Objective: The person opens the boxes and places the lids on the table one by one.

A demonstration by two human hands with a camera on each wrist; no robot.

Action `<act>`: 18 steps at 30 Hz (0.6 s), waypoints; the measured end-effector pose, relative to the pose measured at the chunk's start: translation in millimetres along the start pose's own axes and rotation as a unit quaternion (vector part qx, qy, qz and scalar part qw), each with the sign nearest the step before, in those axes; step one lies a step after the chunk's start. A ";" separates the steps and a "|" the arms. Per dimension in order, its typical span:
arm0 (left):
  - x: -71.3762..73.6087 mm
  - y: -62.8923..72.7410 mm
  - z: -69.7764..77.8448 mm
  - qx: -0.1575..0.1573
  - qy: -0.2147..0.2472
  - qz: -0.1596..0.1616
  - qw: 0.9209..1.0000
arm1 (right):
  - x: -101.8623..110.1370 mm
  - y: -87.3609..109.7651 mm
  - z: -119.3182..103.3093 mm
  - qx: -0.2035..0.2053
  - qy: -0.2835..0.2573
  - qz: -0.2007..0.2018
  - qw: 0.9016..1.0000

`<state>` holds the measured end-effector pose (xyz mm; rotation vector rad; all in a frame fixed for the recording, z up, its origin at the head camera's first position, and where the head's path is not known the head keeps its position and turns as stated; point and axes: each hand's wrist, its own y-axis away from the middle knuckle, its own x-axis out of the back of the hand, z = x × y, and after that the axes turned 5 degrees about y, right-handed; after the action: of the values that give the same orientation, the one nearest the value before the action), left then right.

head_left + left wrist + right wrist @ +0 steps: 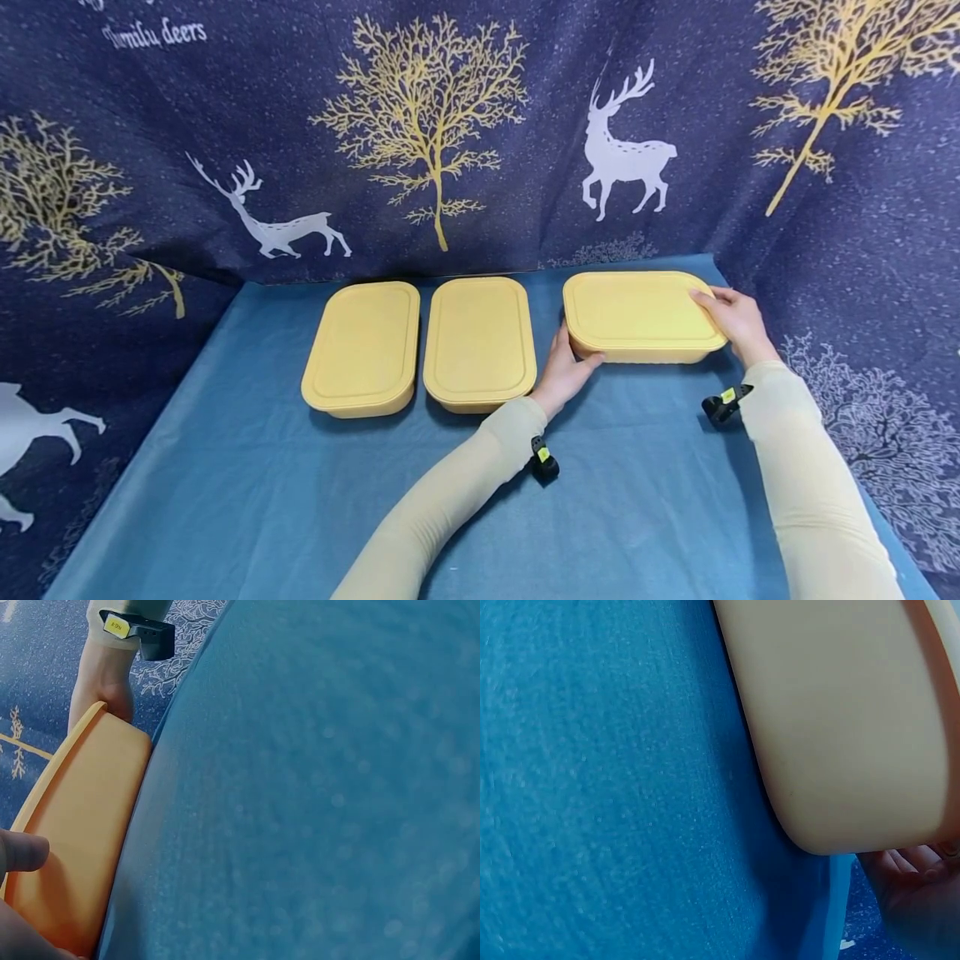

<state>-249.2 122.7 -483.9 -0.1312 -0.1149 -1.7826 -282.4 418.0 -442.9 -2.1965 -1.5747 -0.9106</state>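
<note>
A yellow lidded food container (637,310) lies crosswise at the right rear of the blue-covered table, between both hands. My left hand (562,371) grips its left end, with the thumb along the front wall and the fingers at the left side. In the left wrist view, the left thumb (24,851) presses just under the lid's rim. My right hand (738,321) holds the right end, thumb on top of the lid and the other fingers partly hidden behind the edge. The right wrist view shows the container's rounded corner (817,802) low over the cloth.
Two matching yellow containers, one at the far left (363,346) and one in the middle (480,342), stand lengthwise side by side. A dark blue printed curtain (480,167) with deer and trees borders the table's back and sides. Black wrist cameras (544,460) hang below both sleeves.
</note>
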 end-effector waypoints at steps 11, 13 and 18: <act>0.0 2.2 3.2 0.008 -0.003 0.003 1.000 | 6.2 4.1 -2.5 0.019 0.001 0.007 1.000; 0.5 2.9 4.0 0.008 -0.002 0.003 1.000 | 8.6 7.5 -4.0 0.035 0.009 0.011 0.999; 0.4 2.7 3.9 0.007 0.001 0.000 1.000 | 13.9 16.7 -11.3 0.081 0.034 0.020 0.996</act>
<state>-246.5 122.3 -480.0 -0.1201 -0.1261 -1.7806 -267.8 415.9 -423.4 -2.0547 -1.5118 -0.8073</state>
